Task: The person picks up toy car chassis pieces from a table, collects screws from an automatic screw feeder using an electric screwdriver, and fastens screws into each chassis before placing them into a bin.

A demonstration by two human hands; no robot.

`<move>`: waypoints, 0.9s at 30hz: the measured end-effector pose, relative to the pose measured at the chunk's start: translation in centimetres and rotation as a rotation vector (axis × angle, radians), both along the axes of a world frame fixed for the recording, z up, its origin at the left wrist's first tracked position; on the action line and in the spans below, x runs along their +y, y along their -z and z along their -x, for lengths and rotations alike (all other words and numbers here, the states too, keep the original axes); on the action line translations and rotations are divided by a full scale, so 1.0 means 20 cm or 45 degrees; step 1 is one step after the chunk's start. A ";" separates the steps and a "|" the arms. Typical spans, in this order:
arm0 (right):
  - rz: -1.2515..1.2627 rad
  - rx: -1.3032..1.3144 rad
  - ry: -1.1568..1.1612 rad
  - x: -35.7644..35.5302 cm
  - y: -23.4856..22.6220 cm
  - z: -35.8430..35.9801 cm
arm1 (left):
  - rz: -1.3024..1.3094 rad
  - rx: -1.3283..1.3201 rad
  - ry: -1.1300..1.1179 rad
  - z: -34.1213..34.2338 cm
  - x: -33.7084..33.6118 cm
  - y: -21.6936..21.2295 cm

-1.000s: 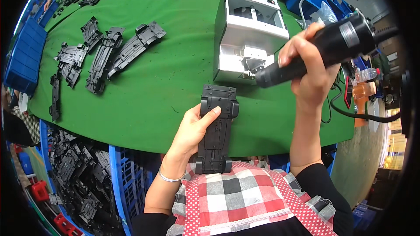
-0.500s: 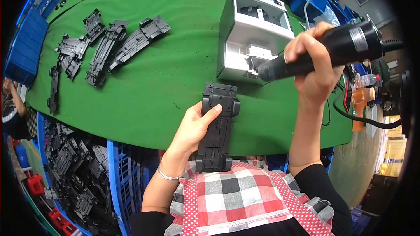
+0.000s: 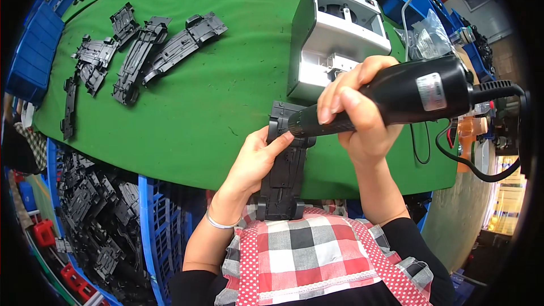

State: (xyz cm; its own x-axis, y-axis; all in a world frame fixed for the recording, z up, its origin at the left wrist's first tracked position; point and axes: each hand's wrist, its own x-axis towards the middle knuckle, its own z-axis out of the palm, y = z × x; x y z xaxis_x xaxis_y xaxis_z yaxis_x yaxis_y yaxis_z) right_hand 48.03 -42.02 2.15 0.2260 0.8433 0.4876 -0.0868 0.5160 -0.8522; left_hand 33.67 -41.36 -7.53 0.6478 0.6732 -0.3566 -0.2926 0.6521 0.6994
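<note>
My left hand (image 3: pixel 249 163) grips a black plastic toy-car chassis (image 3: pixel 283 173) by its left edge, thumb across the top. Its lower end lies against my checked apron. My right hand (image 3: pixel 362 110) is wrapped round a black electric screwdriver (image 3: pixel 419 93), held tilted with its nose over the chassis's upper part, close to my left thumb. The bit's tip is hidden, so whether it touches a screw cannot be seen. Just beyond my right hand stands a silver-white screw feeder (image 3: pixel 309 73), partly covered by that hand.
More black chassis (image 3: pixel 139 59) lie on the green-covered table (image 3: pixel 226 88) at left. A blue crate (image 3: pixel 148 221) full of chassis stands lower left, a blue bin (image 3: pixel 35 56) at the far left. The screwdriver's cable (image 3: pixel 498 177) loops at right, near an orange bottle (image 3: pixel 469 130).
My right hand has brought the screwdriver from the screw feeder down and left to the chassis. My left hand keeps its hold on the chassis, and the view has shifted slightly.
</note>
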 end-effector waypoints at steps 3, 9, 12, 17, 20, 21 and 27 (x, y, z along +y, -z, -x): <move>0.018 0.065 -0.042 -0.01 0.02 0.03 | -0.018 0.010 0.002 0.01 0.00 0.01; 0.034 0.048 -0.024 -0.02 -0.01 0.01 | 0.029 -0.006 0.000 0.00 -0.01 -0.03; 0.026 0.152 -0.047 -0.02 -0.03 0.00 | 0.001 0.012 0.040 0.00 0.00 0.00; 0.022 0.063 0.017 -0.01 0.00 0.03 | 0.004 0.009 0.051 -0.01 0.00 -0.01; 0.027 0.060 -0.020 -0.02 0.01 0.04 | 0.016 0.010 0.046 -0.01 0.00 -0.01; 0.006 0.018 -0.047 -0.01 0.01 0.06 | 0.025 -0.005 0.036 -0.01 0.00 -0.02; 0.021 -0.281 -0.233 -0.03 -0.04 -0.06 | 0.086 -0.004 0.085 0.03 -0.07 -0.05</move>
State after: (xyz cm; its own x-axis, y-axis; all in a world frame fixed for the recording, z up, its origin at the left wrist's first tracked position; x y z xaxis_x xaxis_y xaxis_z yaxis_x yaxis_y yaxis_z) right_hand 49.31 -42.59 2.87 -0.0410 0.8684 0.4942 0.0113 0.4950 -0.8688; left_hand 33.06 -42.67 -6.45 0.6918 0.6028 -0.3974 -0.2489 0.7158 0.6525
